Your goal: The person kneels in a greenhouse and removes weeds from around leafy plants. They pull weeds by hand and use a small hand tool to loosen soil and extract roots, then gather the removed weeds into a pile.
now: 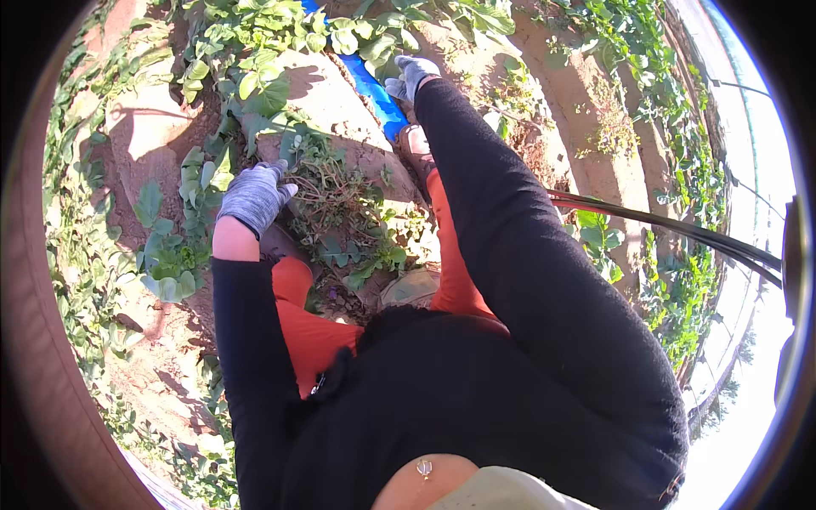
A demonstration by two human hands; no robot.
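My left hand (254, 196), in a grey knit glove, is at the left edge of a tangled clump of weeds (331, 191) with thin reddish stems. Stems run in between its thumb and fingers. Farther out, my right hand (414, 76), gloved the same way, reaches to the broad green leaves (381, 52) of a plant beside a flat blue hose (373, 92). Its fingers are bent, and whether they grip anything is hard to see. The hose runs along the soil from the far plants to my shoe (417, 141).
Leafy crop plants (169, 255) grow in rows on both sides, with furrows of dry soil (143, 134) between. Small weeds (519, 83) stand on the right. Dark cords or straps (663, 220) cross the right side. My orange trouser legs (449, 248) straddle the weedy ground.
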